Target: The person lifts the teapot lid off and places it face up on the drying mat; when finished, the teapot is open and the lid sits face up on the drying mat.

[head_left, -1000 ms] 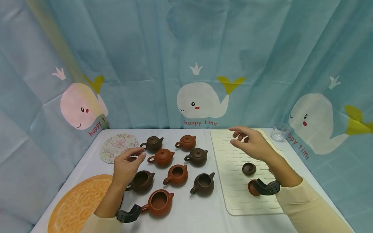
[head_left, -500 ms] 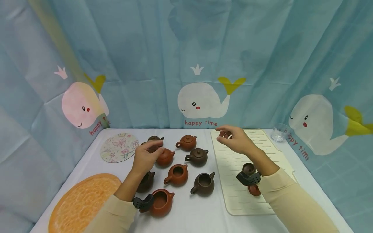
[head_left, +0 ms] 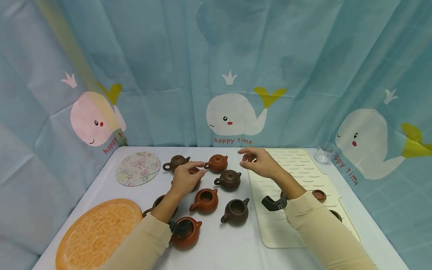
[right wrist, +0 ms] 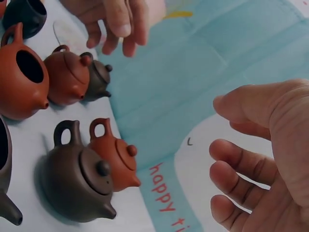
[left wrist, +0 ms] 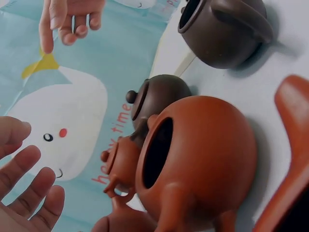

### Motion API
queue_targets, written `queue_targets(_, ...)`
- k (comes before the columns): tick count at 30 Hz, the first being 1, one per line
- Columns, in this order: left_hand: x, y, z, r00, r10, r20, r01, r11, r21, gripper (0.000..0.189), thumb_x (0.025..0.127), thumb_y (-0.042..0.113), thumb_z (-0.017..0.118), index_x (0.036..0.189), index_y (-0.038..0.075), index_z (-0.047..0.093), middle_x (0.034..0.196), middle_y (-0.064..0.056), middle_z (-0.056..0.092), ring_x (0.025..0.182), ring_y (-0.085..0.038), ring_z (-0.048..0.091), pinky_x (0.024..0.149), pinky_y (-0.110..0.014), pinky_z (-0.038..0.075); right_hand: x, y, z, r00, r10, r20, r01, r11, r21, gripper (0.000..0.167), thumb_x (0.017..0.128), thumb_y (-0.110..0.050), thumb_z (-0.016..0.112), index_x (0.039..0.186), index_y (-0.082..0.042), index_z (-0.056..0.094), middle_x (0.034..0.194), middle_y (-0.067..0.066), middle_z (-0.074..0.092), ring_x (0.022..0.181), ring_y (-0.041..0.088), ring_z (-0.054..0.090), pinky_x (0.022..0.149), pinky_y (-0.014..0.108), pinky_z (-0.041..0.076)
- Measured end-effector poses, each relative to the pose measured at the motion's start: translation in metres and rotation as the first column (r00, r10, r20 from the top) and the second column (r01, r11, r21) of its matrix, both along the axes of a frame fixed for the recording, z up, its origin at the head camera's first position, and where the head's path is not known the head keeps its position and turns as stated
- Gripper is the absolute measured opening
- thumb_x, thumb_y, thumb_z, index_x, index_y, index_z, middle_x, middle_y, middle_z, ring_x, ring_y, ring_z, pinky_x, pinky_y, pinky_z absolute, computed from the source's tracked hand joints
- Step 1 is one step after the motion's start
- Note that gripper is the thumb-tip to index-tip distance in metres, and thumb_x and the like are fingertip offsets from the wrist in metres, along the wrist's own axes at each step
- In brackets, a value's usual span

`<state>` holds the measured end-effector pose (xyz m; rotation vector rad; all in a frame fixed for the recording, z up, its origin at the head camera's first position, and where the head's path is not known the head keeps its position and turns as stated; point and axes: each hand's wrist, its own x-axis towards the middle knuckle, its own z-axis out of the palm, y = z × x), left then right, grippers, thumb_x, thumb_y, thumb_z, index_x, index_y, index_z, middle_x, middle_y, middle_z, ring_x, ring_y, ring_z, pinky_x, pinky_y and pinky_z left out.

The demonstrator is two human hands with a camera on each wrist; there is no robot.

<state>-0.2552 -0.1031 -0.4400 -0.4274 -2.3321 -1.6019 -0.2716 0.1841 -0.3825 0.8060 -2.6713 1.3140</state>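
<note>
In the head view my left hand [head_left: 187, 177] is in the air over the left group of clay teapots, fingers loosely bent and holding nothing. It partly hides a lidded red-brown teapot [head_left: 196, 184]. My right hand [head_left: 259, 162], also holding nothing, hovers at the pale mat's far left corner, right of a small lidded red-brown teapot [head_left: 217, 163] and a lidded dark teapot [head_left: 230, 180]. Lidless are a red-brown teapot [head_left: 206, 201], a dark teapot [head_left: 237, 212] and a larger red-brown teapot [head_left: 187, 238]. My left forearm partly covers another dark teapot [head_left: 159, 202].
On the cream ridged mat [head_left: 270, 236] lie a red-brown lid [head_left: 318, 195] and a dark lid [head_left: 335, 215], partly behind my right sleeve. A clear glass [head_left: 323, 154] stands back right. At left are a floral round mat [head_left: 138, 168] and an orange round mat [head_left: 99, 236].
My left hand has moved right, from beside the floral mat to over the teapots. The right hand has moved left across the cream mat. The teapots have stayed in place.
</note>
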Motion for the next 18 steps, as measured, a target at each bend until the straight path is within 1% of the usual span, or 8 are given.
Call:
queue_targets(4, -0.001, 0.005, -0.003, 0.999, -0.016, 0.027, 0.017, 1.0, -0.009, 0.025, 0.085, 0.005, 0.073, 0.11, 0.008, 0.074, 0.091, -0.008, 0.07, 0.071, -0.019, 0.062, 0.054, -0.029, 0.048, -0.005, -0.003, -0.008, 1.0, 0.019, 0.01, -0.018, 1.0, -0.003, 0.035, 0.087, -0.01, 0.07, 0.121, -0.003, 0.063, 0.087, 0.005, 0.063, 0.079, 0.022, 0.058, 0.068, 0.038, 0.048)
queue_targets(9, -0.003, 0.01, -0.008, 0.999, -0.028, 0.018, 0.029, 0.999, -0.024, 0.027, 0.083, 0.005, 0.074, 0.11, 0.008, 0.074, 0.096, -0.006, 0.07, 0.078, -0.02, 0.063, 0.058, -0.029, 0.048, -0.01, -0.005, -0.017, 1.0, 0.02, 0.012, -0.021, 1.0, 0.018, 0.034, 0.088, -0.012, 0.069, 0.121, -0.005, 0.064, 0.087, 0.004, 0.063, 0.08, 0.021, 0.059, 0.069, 0.037, 0.049)
queue_targets(11, -0.004, 0.012, -0.011, 0.999, -0.023, 0.023, 0.024, 0.999, -0.033, 0.027, 0.083, 0.005, 0.075, 0.11, 0.007, 0.074, 0.097, -0.007, 0.07, 0.079, -0.021, 0.063, 0.058, -0.029, 0.048, -0.012, -0.005, -0.02, 1.0, 0.018, 0.023, -0.019, 1.0, 0.022, 0.035, 0.088, -0.013, 0.069, 0.121, -0.005, 0.064, 0.087, 0.004, 0.063, 0.081, 0.021, 0.058, 0.069, 0.037, 0.049)
queue_targets(15, -0.006, 0.018, -0.015, 0.998, -0.013, 0.058, 0.017, 0.997, -0.07, 0.027, 0.083, 0.006, 0.075, 0.11, 0.008, 0.073, 0.098, -0.006, 0.07, 0.082, -0.02, 0.063, 0.06, -0.029, 0.048, -0.015, -0.006, -0.028, 0.998, 0.017, 0.059, -0.018, 1.0, 0.023, 0.035, 0.087, -0.012, 0.069, 0.122, -0.005, 0.064, 0.087, 0.003, 0.063, 0.081, 0.021, 0.058, 0.069, 0.037, 0.048)
queue_targets(18, -0.007, 0.023, -0.015, 0.997, -0.026, 0.077, 0.033, 0.995, -0.098, 0.027, 0.083, 0.007, 0.075, 0.11, 0.006, 0.073, 0.095, -0.006, 0.07, 0.082, -0.022, 0.062, 0.06, -0.031, 0.048, -0.017, -0.008, -0.033, 0.996, 0.014, 0.085, -0.016, 1.0, 0.026, 0.036, 0.087, -0.011, 0.069, 0.122, -0.004, 0.064, 0.087, 0.003, 0.063, 0.08, 0.02, 0.058, 0.068, 0.036, 0.048)
